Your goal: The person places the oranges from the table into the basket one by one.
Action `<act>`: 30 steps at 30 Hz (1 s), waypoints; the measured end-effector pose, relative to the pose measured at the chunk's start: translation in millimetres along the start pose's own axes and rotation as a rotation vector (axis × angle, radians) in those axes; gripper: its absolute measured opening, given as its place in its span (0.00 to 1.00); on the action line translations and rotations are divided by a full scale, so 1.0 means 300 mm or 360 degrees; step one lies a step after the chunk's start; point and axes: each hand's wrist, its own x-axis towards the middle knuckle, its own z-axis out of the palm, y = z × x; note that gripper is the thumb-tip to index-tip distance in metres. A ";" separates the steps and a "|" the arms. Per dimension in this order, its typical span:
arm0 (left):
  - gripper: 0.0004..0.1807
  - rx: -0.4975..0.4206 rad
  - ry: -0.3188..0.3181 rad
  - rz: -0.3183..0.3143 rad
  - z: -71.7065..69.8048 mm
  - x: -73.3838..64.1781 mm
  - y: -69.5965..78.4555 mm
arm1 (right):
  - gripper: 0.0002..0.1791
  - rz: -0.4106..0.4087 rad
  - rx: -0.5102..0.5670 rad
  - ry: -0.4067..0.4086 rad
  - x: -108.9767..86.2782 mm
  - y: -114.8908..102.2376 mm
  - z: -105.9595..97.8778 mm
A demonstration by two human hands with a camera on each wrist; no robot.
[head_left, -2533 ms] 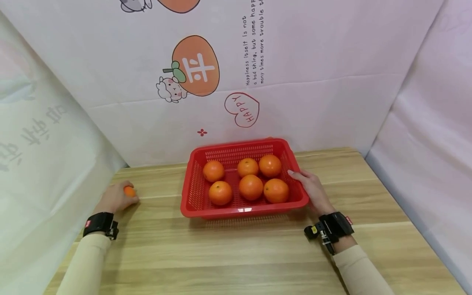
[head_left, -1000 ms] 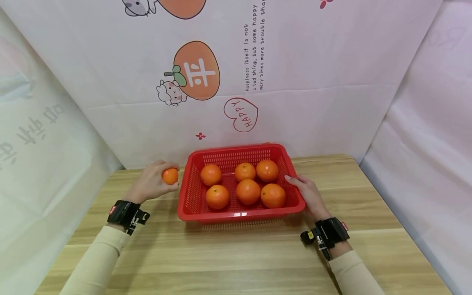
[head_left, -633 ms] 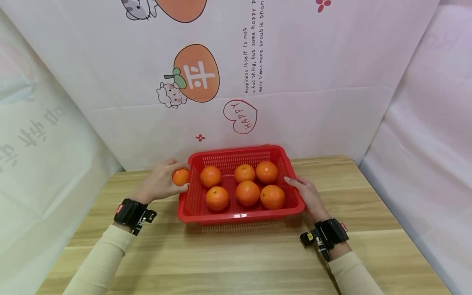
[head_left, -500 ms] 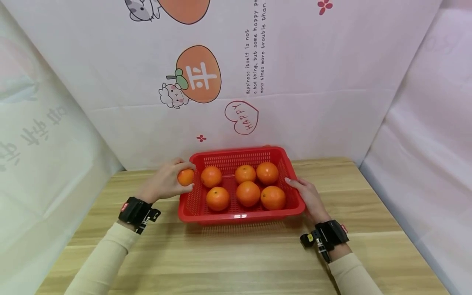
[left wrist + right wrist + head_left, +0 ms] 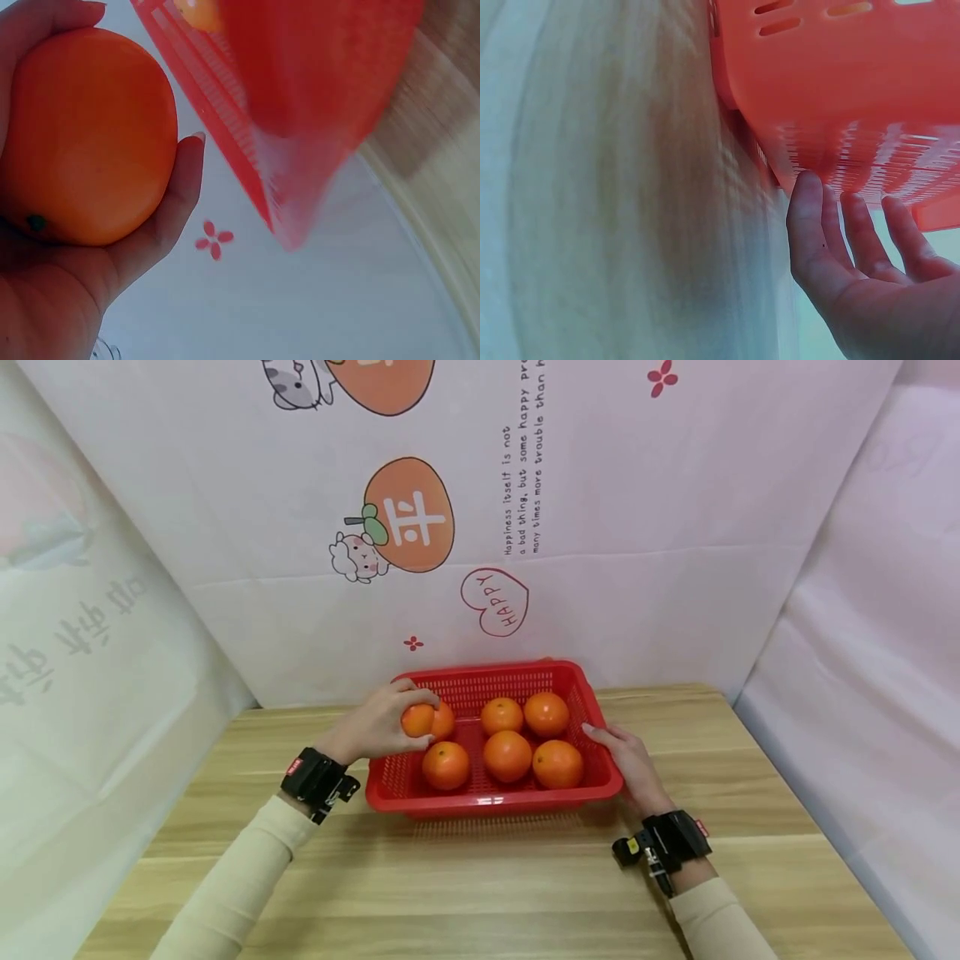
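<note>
My left hand [image 5: 381, 723] holds an orange [image 5: 416, 720] over the left side of a red plastic basket [image 5: 491, 800]. Thumb and fingers curve around the fruit, as the left wrist view shows with the orange [image 5: 94, 139] against the palm. Several oranges lie in the basket, among them one [image 5: 446, 766] at the front left; another behind it is partly hidden by the held fruit. On the opposite side, my right hand [image 5: 633, 764] grips the basket, thumb over the rim. Its fingers [image 5: 866, 232] touch the slotted outer wall in the right wrist view.
The basket stands at the back of a wooden table [image 5: 480, 885]. Close behind rises a white printed cloth [image 5: 630, 602], with more white cloth at both sides. A black camera band [image 5: 318, 781] sits on the left wrist, another band [image 5: 675, 843] on the right.
My left hand has lifted the orange from the table's left side and carried it right, over the basket's left rim. The right hand keeps its hold on the basket.
</note>
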 end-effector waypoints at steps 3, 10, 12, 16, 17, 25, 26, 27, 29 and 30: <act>0.23 0.0000 -0.0062 -0.0013 0.008 0.020 0.019 | 0.42 0.0003 -0.0001 -0.0002 0.002 0.002 0.002; 0.23 0.0034 -0.0198 -0.0036 0.029 0.077 0.054 | 0.41 0.0007 -0.0010 0.0012 0.003 -0.003 0.002; 0.24 0.0055 -0.0231 -0.0039 0.035 0.097 0.056 | 0.41 0.0006 -0.0006 0.0008 0.003 -0.005 0.001; 0.24 0.0100 -0.0291 -0.0044 0.045 0.142 0.053 | 0.41 0.0005 0.0007 0.0007 0.002 -0.006 0.001; 0.24 0.0101 -0.0308 -0.0046 0.047 0.152 0.052 | 0.41 0.0006 0.0012 0.0010 0.002 -0.005 0.001; 0.26 0.0099 -0.0404 -0.0011 0.085 0.202 0.042 | 0.42 0.0010 0.0033 0.0013 0.005 0.000 0.001; 0.27 0.0104 -0.0409 0.0004 0.094 0.207 0.041 | 0.42 0.0007 0.0032 0.0005 0.006 0.001 0.001; 0.28 0.0118 -0.0413 0.0019 0.103 0.211 0.040 | 0.42 0.0005 0.0034 0.0002 0.007 0.001 0.001; 0.29 0.0167 -0.0426 0.0045 0.125 0.220 0.036 | 0.42 -0.0002 0.0039 -0.0002 0.010 0.001 0.002; 0.30 0.0192 -0.0434 0.0048 0.136 0.224 0.033 | 0.42 -0.0007 0.0031 -0.0007 0.011 0.001 0.002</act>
